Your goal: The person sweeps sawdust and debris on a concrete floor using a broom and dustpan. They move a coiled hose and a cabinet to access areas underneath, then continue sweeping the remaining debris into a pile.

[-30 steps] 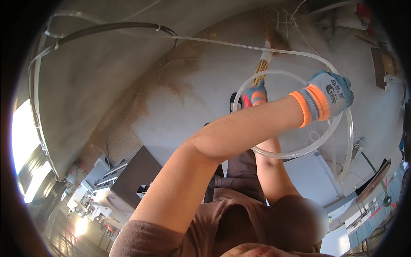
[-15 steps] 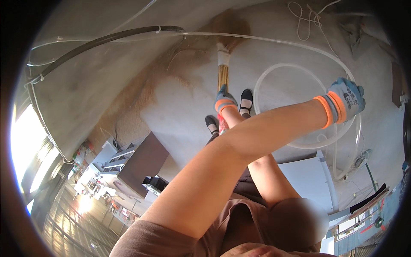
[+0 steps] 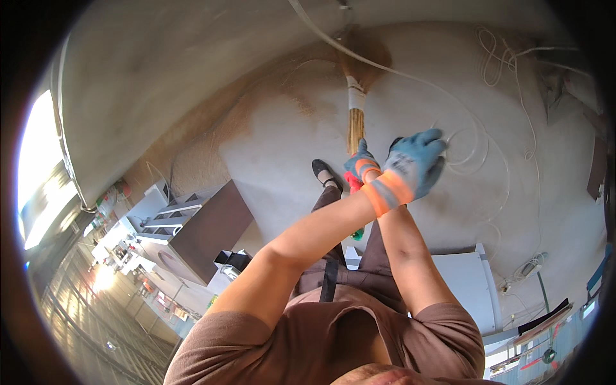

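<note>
- Broom [image 3: 356,128], mid-frame, its stalk clamped in the right hand's [image 3: 363,162] gloved fingers; left forearm [image 3: 321,228] hides part of its handle.
- Left hand [image 3: 414,168] crosses over the right forearm [image 3: 405,240], fingers slightly apart; contact with the blurred clear hose [image 3: 333,42] cannot be told.
- Black box [image 3: 234,258] beside brown cabinet [image 3: 215,215], contents unclear.

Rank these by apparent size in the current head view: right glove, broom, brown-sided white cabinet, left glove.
1. Brown-sided white cabinet
2–3. Broom and left glove: unsure; the broom is longer, the glove seemingly nearer the camera
4. Right glove
</note>
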`<state>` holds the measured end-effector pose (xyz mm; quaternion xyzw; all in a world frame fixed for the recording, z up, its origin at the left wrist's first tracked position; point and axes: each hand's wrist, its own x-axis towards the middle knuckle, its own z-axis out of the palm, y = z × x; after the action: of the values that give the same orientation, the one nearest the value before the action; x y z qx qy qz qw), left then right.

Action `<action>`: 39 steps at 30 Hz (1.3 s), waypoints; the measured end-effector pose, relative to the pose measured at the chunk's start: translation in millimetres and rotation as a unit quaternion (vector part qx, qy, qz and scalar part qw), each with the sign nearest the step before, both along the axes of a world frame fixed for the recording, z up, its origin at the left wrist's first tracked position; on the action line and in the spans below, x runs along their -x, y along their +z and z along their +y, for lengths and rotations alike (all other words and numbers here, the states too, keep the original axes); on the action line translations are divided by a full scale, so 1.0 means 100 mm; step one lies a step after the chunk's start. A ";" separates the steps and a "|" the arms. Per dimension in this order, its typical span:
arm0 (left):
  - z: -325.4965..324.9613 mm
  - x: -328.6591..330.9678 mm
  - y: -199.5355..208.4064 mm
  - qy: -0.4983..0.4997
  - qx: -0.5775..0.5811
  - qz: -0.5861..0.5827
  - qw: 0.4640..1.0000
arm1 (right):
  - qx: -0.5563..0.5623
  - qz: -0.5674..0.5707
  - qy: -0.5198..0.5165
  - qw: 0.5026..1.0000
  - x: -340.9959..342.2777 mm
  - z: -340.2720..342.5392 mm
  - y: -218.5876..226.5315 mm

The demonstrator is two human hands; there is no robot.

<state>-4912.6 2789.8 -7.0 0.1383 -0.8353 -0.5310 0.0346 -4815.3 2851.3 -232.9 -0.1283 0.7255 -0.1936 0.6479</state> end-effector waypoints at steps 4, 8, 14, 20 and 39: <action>-0.60 -1.26 -0.08 0.125 0.014 -0.045 0.991 | 0.026 0.049 0.294 0.954 -0.30 -0.20 -0.32; -0.97 -2.52 -0.29 0.252 -0.024 -0.114 0.961 | 0.100 0.132 0.586 0.793 -0.62 -0.65 -0.50; -1.13 -3.96 -0.47 0.351 -0.057 -0.186 0.916 | 0.088 0.168 0.583 0.790 -1.16 -1.40 -0.21; -1.13 -4.60 -0.52 0.415 -0.111 -0.186 0.884 | -0.006 0.112 0.274 0.955 -2.09 -1.95 -0.39; -2.74 -4.39 -1.79 0.451 0.163 -0.204 0.853 | -0.007 -0.124 -0.058 0.991 -0.79 -1.38 0.69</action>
<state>-4473.2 2515.5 -185.8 0.5979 -0.7438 -0.2731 0.1209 -4736.4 2713.0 -164.1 -0.0564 0.6469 -0.2403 0.7215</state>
